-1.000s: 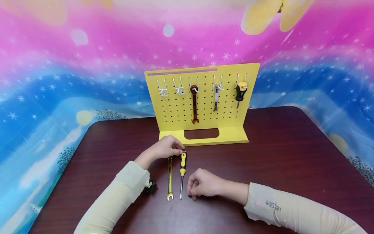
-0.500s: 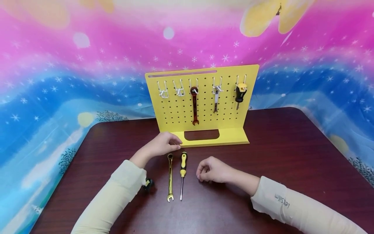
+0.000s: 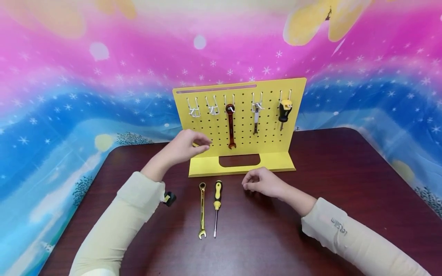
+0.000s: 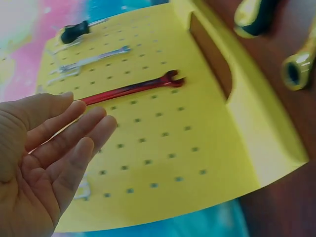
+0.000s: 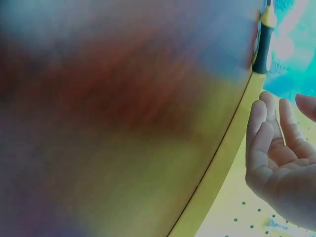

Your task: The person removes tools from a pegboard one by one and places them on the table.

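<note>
In the head view my left hand (image 3: 184,147) is raised before the left part of the yellow pegboard (image 3: 266,126), its fingers relaxed and holding nothing. The left wrist view shows this hand close to a red combination wrench (image 4: 133,90) that hangs on the board. My right hand (image 3: 264,182) hovers over the table in front of the board, fingers loosely curved with nothing in them. Between the hands, a gold combination wrench (image 3: 202,211) and a yellow-and-black screwdriver (image 3: 217,197) lie side by side on the table.
A small silver wrench (image 3: 256,119) and a stubby screwdriver (image 3: 285,110) hang on the board's right half. Two white hooks (image 3: 194,111) at its left bear no tools. The dark red table (image 3: 345,184) ends at a patterned cloth backdrop (image 3: 138,92).
My left hand has risen from above the gold wrench and screwdriver to in front of the pegboard. The right hand has moved forward and to the right, away from the screwdriver. Both tools lie still.
</note>
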Tool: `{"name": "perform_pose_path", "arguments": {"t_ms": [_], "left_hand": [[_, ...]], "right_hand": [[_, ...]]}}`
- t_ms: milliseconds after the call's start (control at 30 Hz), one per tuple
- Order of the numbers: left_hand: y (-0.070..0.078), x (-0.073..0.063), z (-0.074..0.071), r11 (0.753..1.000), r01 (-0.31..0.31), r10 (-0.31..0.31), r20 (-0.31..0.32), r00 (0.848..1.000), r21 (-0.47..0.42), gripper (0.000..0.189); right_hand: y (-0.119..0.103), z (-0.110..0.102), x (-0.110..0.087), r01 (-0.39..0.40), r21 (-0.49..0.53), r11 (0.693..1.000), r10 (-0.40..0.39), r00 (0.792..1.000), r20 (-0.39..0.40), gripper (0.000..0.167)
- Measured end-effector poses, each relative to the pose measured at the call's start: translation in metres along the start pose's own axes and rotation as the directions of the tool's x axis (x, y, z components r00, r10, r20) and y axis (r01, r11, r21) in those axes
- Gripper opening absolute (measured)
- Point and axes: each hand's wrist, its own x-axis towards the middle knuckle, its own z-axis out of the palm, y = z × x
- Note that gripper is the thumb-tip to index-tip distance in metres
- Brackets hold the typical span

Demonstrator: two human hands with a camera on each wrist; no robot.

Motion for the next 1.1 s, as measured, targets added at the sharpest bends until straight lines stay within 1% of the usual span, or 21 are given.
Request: {"name": "perform_pose_path", "arguments": {"t_ms": [133,267,400,600,700,867,1000,1100], "left_hand": [[0.013,0.005,-0.019,1.0,-0.029,0.029,-0.056,0.998,0.01,0.026],[0.024,0.013,-0.033,0.998,-0.062,0.062,-0.127,0.99,0.011,0.025],[0.032,0.023,-0.041,0.996,-0.09,0.088,-0.19,0.978,-0.002,0.024],[0.042,0.038,-0.046,0.991,-0.126,0.111,-0.251,0.962,-0.044,0.025],[0.045,0.047,-0.047,0.989,-0.138,0.119,-0.266,0.957,-0.055,0.026],[0.045,0.061,-0.046,0.991,-0.121,0.102,-0.258,0.961,-0.061,0.027],[0.045,0.069,-0.043,0.994,-0.094,0.077,-0.25,0.965,-0.058,0.029],[0.044,0.074,-0.042,0.996,-0.074,0.061,-0.232,0.971,-0.05,0.031]], "right_hand": [[0.002,-0.005,0.007,-0.008,0.001,1.0,0.008,0.999,-0.032,0.015],[0.005,-0.01,0.016,-0.009,-0.009,1.0,0.008,0.997,-0.072,0.016],[0.006,-0.013,0.024,0.004,-0.026,1.0,-0.008,0.992,-0.125,0.016],[0.007,-0.013,0.038,0.009,-0.019,1.0,-0.013,0.98,-0.197,0.021],[0.007,-0.013,0.046,0.021,0.02,1.0,-0.016,0.972,-0.235,0.026],[0.005,-0.015,0.057,0.022,0.092,0.996,0.006,0.956,-0.293,0.033],[0.005,-0.015,0.066,0.024,0.09,0.996,0.007,0.945,-0.328,0.035],[0.006,-0.015,0.072,0.023,0.069,0.997,0.002,0.936,-0.351,0.036]]}}
